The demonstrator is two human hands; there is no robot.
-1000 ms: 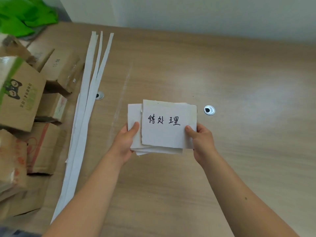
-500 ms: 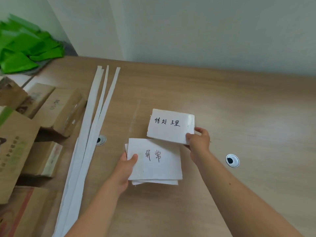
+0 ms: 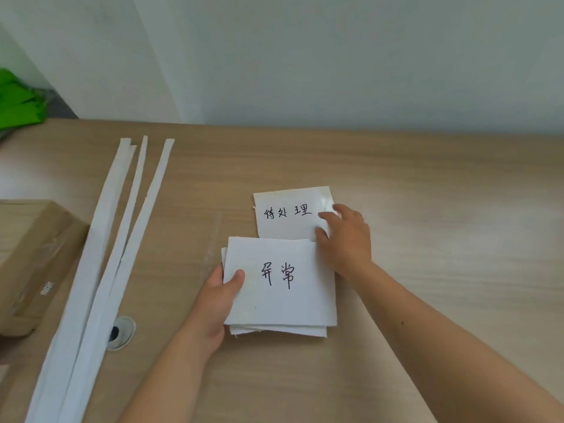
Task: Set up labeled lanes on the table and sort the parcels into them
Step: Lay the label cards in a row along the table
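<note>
Label step: right grip [image 3: 345, 236] pinches one label [image 3: 283, 224] on tabletop [image 3: 442, 254], just behind the label stack [image 3: 299, 303]; left grip [image 3: 218, 300] clasps that stack. Next, prob.: let go, deal another.

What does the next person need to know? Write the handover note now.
Left hand grips the stack of label cards, 异常 on top, over the table.
Right hand pinches the right edge of the 待处理 card, just beyond the stack; whether it lies flat is unclear.
White strips lie loose at the left, beside a cardboard parcel.
Done: no lane laid out. Left: place labels, lay strips, sort parcels.
</note>
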